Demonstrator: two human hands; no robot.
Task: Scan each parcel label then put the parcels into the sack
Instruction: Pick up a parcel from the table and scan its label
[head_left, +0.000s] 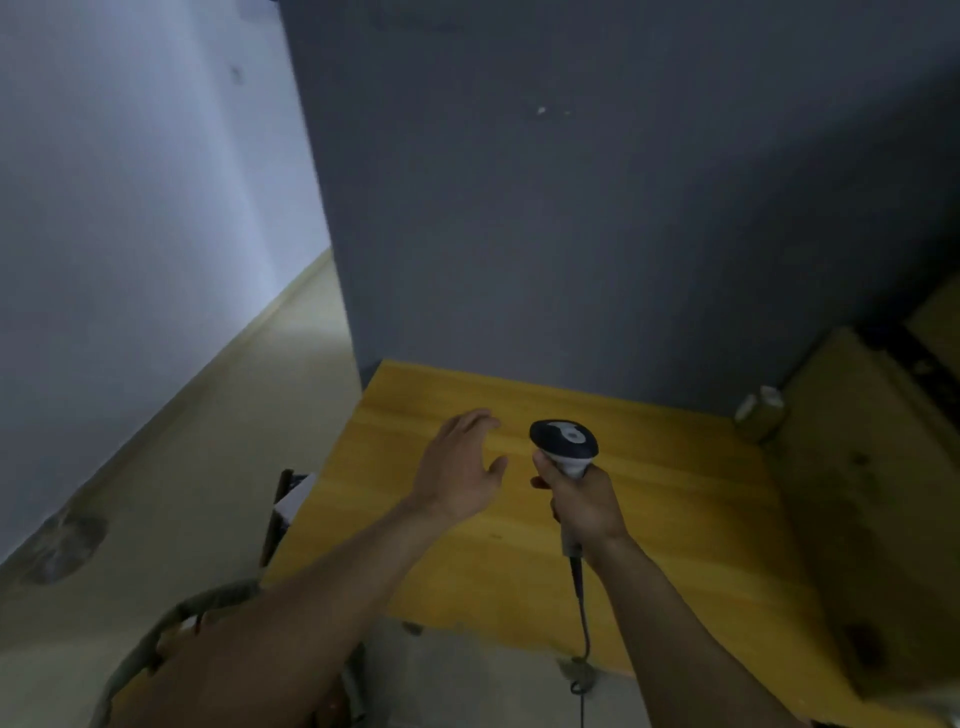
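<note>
So the scanner (566, 447) is upright in your right hand (584, 506), fingers wrapped round the grip, head pointing away from you. Its cable (584, 618) trails off the near edge of the yellow table (675, 493). Your left hand (460, 467) hovers just beside it, fingers spread and loose, holding nothing. Thing is, I can't spot a single parcel on the tabletop. What looks like the sack (156, 639) sits on the floor at lower left, mostly hidden under your left forearm and well apart from the scanner. My guess is the parcels are already in there, or the next one's out of view. Can't tell what's inside, though.
</note>
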